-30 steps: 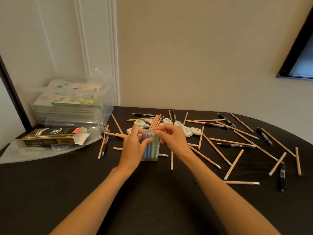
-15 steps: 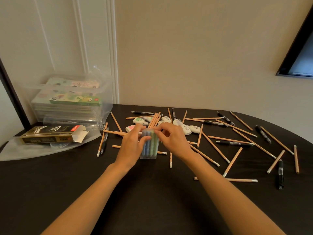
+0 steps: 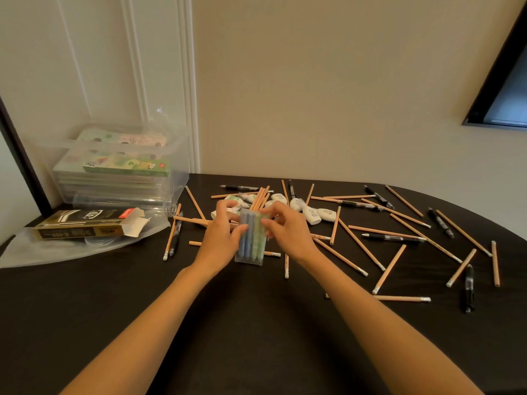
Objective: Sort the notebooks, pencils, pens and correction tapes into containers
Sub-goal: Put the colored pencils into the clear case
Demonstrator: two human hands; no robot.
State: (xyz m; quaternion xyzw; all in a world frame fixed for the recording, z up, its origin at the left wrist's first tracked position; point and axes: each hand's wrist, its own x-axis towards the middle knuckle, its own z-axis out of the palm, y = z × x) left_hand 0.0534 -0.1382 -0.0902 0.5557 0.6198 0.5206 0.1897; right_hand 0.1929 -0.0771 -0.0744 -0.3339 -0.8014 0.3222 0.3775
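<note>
Black table (image 3: 256,337); tan pencils (image 3: 389,269); blue-green pen pack (image 3: 251,240).

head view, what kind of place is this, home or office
Probably a room in a home: a dark table against a plain wall with a moulded door frame, a clear bin of notebooks, and pencils and pens scattered for sorting.

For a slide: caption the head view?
The left hand and right hand grip a clear pen pack amid pencils, black pens and correction tapes on a table.
</note>
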